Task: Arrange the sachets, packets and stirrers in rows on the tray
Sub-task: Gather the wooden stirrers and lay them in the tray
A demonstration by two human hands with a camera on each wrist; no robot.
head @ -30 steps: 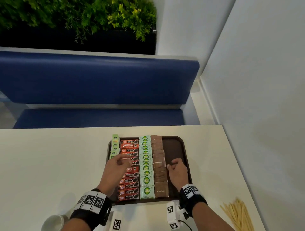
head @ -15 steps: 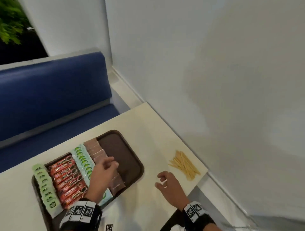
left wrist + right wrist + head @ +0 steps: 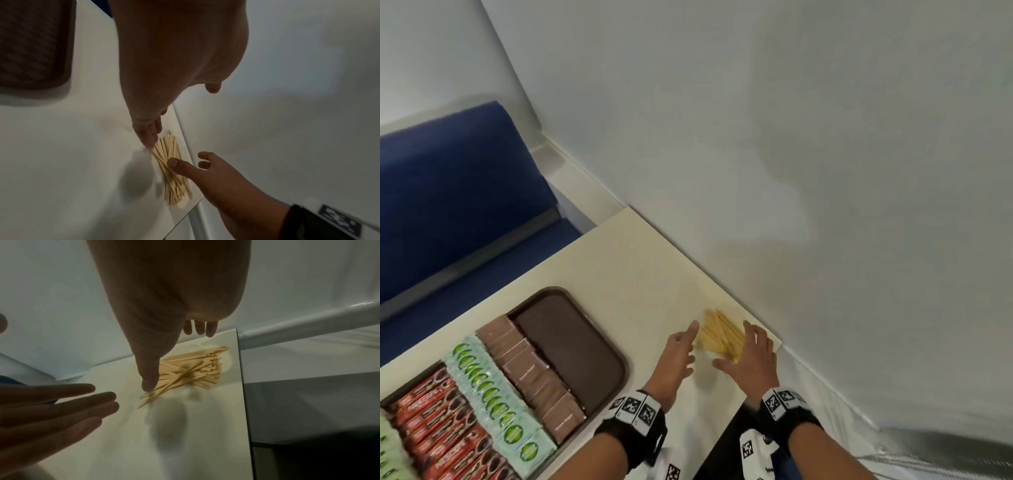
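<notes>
Four rows fill the tray [image 3: 571,346]; loose stirrers [image 3: 720,334] (seemingly untouched) lie between spread, empty left hand [image 3: 674,359] and right hand [image 3: 753,359].

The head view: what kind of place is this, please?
Probably a cafe or canteen booth. A blue padded bench faces a pale table set against a wall, and a brown tray holds rows of drink sachets, with wooden stirrers beside it.

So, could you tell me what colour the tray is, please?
Dark brown; the tray shows best in the head view, its right part bare.
</notes>
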